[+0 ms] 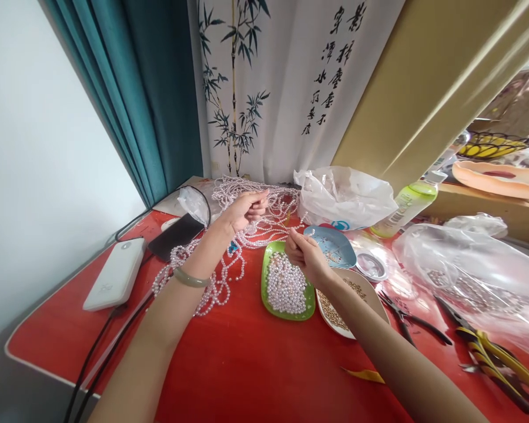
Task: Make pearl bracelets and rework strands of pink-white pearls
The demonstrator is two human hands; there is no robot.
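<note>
My left hand (249,210), a bangle (191,278) on its wrist, is closed in a pinch above a heap of pearl bead strands (233,191). Lower and to the right, my right hand (306,252) pinches thumb against fingers over the edge of a green tray (264,302) of loose pearl beads (286,286). A faint thin line shows by the right fingertips; what either hand holds is too fine to make out. Beside the right hand lie a blue dish (344,249) with small pieces and a cream plate (377,299) of gold beads (335,311), partly covered by my forearm.
Left on the red table (247,364) lie a white power bank (115,274), a dark phone (174,236) and cables. Right are black pliers (401,317), yellow-handled pliers (485,352), a clear bag (467,276) and a bottle (408,205). A white plastic bag (344,197) stands behind.
</note>
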